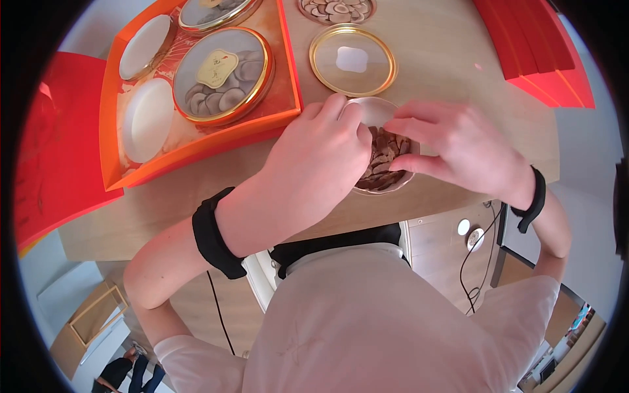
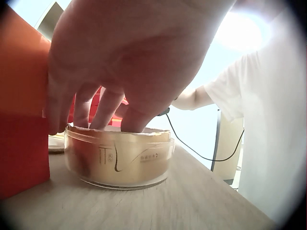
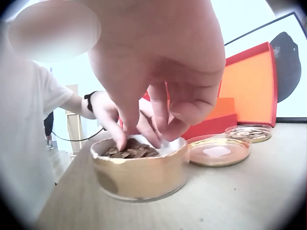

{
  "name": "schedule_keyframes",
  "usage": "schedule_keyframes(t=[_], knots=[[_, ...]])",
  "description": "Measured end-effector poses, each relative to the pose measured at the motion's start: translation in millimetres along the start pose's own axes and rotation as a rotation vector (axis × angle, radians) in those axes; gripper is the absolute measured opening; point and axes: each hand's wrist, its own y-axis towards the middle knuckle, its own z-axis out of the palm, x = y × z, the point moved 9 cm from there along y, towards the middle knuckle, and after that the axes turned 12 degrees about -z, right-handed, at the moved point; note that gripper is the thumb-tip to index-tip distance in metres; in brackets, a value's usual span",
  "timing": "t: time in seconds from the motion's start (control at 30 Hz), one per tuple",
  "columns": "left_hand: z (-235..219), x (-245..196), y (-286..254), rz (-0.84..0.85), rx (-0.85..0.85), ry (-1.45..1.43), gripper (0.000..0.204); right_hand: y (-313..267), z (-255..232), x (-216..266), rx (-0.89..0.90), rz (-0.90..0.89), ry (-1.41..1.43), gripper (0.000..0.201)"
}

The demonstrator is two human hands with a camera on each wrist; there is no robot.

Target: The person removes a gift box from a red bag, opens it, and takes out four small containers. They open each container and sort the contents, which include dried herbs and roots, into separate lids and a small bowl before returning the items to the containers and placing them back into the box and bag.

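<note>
A round clear tub (image 2: 115, 158) with a gold-coloured band stands on the table, filled with thin brown dried slices (image 1: 383, 164). My left hand (image 1: 321, 157) is bent over its left side, fingers pointing down past the rim; in the right wrist view they reach the slices. From the other side my right hand (image 1: 458, 144) leans over the tub, thumb and fingers apart just above the slices. Whitish lining shows inside the rim. Just behind the tub lies a round clear lid (image 1: 354, 59) with a gold edge and a pale label.
An orange box (image 1: 203, 144) at the left holds gold-rimmed round containers (image 1: 223, 75) and white round recesses. Behind the lid is another round container of pale slices (image 1: 337, 10). A red box (image 1: 537, 52) stands at the back right. The table's front edge (image 1: 314, 229) runs close to my body.
</note>
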Motion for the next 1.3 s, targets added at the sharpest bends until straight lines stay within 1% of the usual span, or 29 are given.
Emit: schedule_keyframes(t=[0.03, 0.13, 0.23, 0.33, 0.43, 0.53, 0.63, 0.73, 0.83, 1.03, 1.13, 1.23, 1.3], knots=[[0, 0, 0, 0.002, -0.011, -0.006, 0.026, -3, 5, 0, 0.006, 0.035, -0.015, 0.030], [1, 1, 1, -0.022, 0.000, -0.067, 0.022, -7, 14, -2, 0.006, 0.057, -0.017, 0.026], [-4, 0, 0, -0.009, -0.033, -0.101, 0.019, -8, 19, -2, -0.005, 0.034, -0.010, 0.022], [-4, 0, -1, 0.000, -0.052, -0.097, 0.016, -9, 21, -5, 0.025, 0.066, 0.022, 0.021], [-3, -1, 1, -0.003, -0.034, -0.086, 0.015, -11, 20, -11, -0.022, 0.088, 0.085, 0.017], [-5, 0, 2, -0.009, -0.043, -0.094, 0.014, -12, 20, -16, -0.032, 0.104, 0.132, 0.017], [-5, -1, 3, -0.024, -0.010, -0.098, 0.013, -11, 17, -14, -0.079, 0.090, 0.128, 0.013], [-4, -4, 6, -0.046, -0.008, -0.058, 0.011, -8, 15, -12, -0.068, 0.127, 0.163, 0.016], [-7, -7, 7, -0.034, -0.076, -0.064, 0.012, -7, 16, -11, -0.079, 0.080, 0.139, 0.019], [-2, -13, 11, -0.035, -0.040, -0.025, 0.014, -6, 17, -11, -0.065, 0.087, 0.169, 0.021], [0, -16, 13, -0.029, -0.036, 0.009, 0.016, -7, 16, -10, -0.061, 0.051, 0.160, 0.021], [-4, -16, 14, -0.011, 0.001, -0.058, 0.017, -9, 17, -12, -0.057, 0.071, 0.165, 0.023], [-5, -16, 14, -0.003, -0.020, -0.067, 0.016, -10, 15, -12, -0.054, 0.086, 0.149, 0.023]])
